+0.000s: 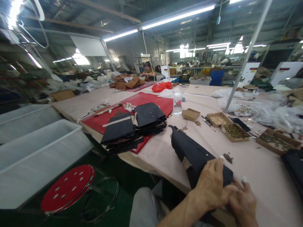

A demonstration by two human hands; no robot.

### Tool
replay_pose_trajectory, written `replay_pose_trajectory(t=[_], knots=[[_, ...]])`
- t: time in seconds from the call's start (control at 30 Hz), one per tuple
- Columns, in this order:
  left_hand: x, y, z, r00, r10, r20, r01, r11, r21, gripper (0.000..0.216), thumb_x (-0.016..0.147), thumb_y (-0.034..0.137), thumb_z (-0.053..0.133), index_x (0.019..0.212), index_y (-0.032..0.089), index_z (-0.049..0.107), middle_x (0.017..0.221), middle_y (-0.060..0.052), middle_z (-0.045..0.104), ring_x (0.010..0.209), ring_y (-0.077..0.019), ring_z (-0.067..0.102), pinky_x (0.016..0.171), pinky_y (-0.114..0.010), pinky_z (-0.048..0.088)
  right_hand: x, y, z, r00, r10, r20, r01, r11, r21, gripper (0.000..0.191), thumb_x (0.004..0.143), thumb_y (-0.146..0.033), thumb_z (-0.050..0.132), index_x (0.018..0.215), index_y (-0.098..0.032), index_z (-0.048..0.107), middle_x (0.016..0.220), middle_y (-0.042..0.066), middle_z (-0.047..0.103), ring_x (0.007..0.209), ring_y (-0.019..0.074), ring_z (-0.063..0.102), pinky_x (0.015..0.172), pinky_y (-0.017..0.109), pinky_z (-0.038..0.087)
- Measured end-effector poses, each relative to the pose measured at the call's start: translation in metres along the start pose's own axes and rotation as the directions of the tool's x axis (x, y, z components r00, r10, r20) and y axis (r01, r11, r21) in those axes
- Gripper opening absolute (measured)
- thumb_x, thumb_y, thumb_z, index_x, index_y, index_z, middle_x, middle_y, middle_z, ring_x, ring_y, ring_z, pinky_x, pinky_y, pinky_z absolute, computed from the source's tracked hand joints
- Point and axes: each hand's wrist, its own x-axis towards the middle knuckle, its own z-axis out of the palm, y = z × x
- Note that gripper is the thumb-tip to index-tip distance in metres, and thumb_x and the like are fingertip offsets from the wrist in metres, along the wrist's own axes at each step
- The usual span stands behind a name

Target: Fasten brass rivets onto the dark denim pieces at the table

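Note:
A black fabric piece with a tan patch and a small yellow dot lies at the table's near edge, partly overhanging it. Across its right part lies my left hand, fingers curled over the cloth and thumb at its corner. My right hand meets the left thumb there, closed about the fabric's edge; what else may be between the fingers is hidden. White coverings show on a fingertip of each hand. Just beyond the cloth sits a small pile of metal fittings.
Stacked black pieces lie on a red mat. Right of them stand a clear jar and cardboard trays of fittings. A metal pole rises from the table. White bins and a red stool are left; another person sits far back.

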Motion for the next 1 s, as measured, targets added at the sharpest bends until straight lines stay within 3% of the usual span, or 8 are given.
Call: replay_pose_trajectory(t=[0.07,0.17,0.3,0.4,0.53,0.7,0.83,1.0], knots=[[-0.007,-0.003,0.007,0.996,0.08,-0.048,-0.08,0.997,-0.008,0.059,0.086,0.039,0.061,0.134,0.01,0.044,0.125,-0.019,0.057,0.119,-0.0321,0.054,0.105,-0.049,0.046,-0.001,0.005,-0.004,0.988,0.124,-0.091,-0.102,0.971,0.218,0.027,0.083,-0.048,0.063,0.095,-0.028,0.076,0.106,0.006,0.075,0.114,0.0308,0.063,0.09,0.042,0.057],[-0.024,-0.002,0.005,0.979,0.128,-0.161,-0.127,0.992,0.015,0.047,0.087,0.036,0.06,0.126,0.013,0.051,0.122,-0.018,0.06,0.117,-0.0299,0.057,0.102,-0.047,0.049,0.004,-0.002,0.006,0.945,0.321,-0.061,-0.226,0.777,0.587,0.037,0.079,-0.048,0.067,0.107,-0.024,0.075,0.111,0.007,0.074,0.117,0.0335,0.063,0.1,0.048,0.052],[-0.053,0.005,-0.012,0.961,-0.041,-0.273,0.09,0.982,0.169,0.079,0.075,0.044,0.073,0.141,0.011,0.042,0.143,-0.023,0.046,0.134,-0.0397,0.043,0.108,-0.061,0.041,0.013,-0.047,0.026,0.927,0.35,0.138,-0.339,0.618,0.709,0.057,0.076,-0.044,0.074,0.127,-0.02,0.066,0.131,0.011,0.066,0.124,0.0344,0.058,0.108,0.049,0.044],[-0.081,-0.001,-0.021,0.935,-0.206,-0.29,0.278,0.931,0.237,0.096,0.067,0.031,0.076,0.149,0.01,0.033,0.154,-0.024,0.032,0.143,-0.0451,0.028,0.111,-0.066,0.034,0.012,-0.085,0.037,0.954,0.13,0.27,-0.28,0.705,0.652,0.054,0.08,-0.044,0.071,0.129,-0.021,0.066,0.133,0.012,0.064,0.126,0.0344,0.056,0.108,0.048,0.045],[-0.123,-0.025,-0.023,0.835,-0.298,-0.463,0.424,0.885,0.194,0.071,0.068,0.0,0.05,0.138,0.015,0.048,0.142,-0.018,0.048,0.136,-0.0324,0.044,0.11,-0.055,0.042,0.006,-0.09,0.049,0.886,-0.191,0.423,-0.041,0.875,0.482,0.047,0.086,-0.043,0.065,0.128,-0.025,0.066,0.135,0.011,0.062,0.128,0.0325,0.055,0.109,0.051,0.044],[-0.168,-0.03,-0.038,0.741,-0.251,-0.623,0.434,0.887,0.159,0.05,0.075,-0.002,0.047,0.12,0.018,0.058,0.125,-0.012,0.062,0.121,-0.026,0.058,0.104,-0.05,0.048,-0.001,-0.025,0.05,0.942,-0.198,0.272,0.231,0.968,-0.095,0.05,0.083,-0.041,0.067,0.13,-0.023,0.063,0.143,0.013,0.054,0.137,0.0347,0.043,0.117,0.062,0.028],[-0.195,-0.009,-0.051,0.595,-0.249,-0.764,0.566,0.805,0.178,0.022,0.082,0.011,0.064,0.102,0.018,0.059,0.115,-0.012,0.066,0.108,-0.025,0.064,0.097,-0.045,0.051,-0.001,0.006,0.049,0.95,-0.187,0.25,0.234,0.956,-0.175,0.045,0.086,-0.038,0.064,0.128,-0.022,0.062,0.144,0.012,0.051,0.135,0.0313,0.045,0.111,0.054,0.04],[-0.245,-0.012,-0.039,0.423,-0.469,-0.775,0.752,0.659,0.012,0.015,0.081,0.032,0.068,0.086,0.019,0.06,0.107,-0.011,0.069,0.099,-0.0236,0.067,0.089,-0.038,0.054,0.011,-0.001,0.058,0.971,-0.133,0.197,0.199,0.91,-0.363,0.048,0.082,-0.039,0.067,0.126,-0.02,0.063,0.129,0.014,0.058,0.12,0.033,0.051,0.104,0.051,0.044]])
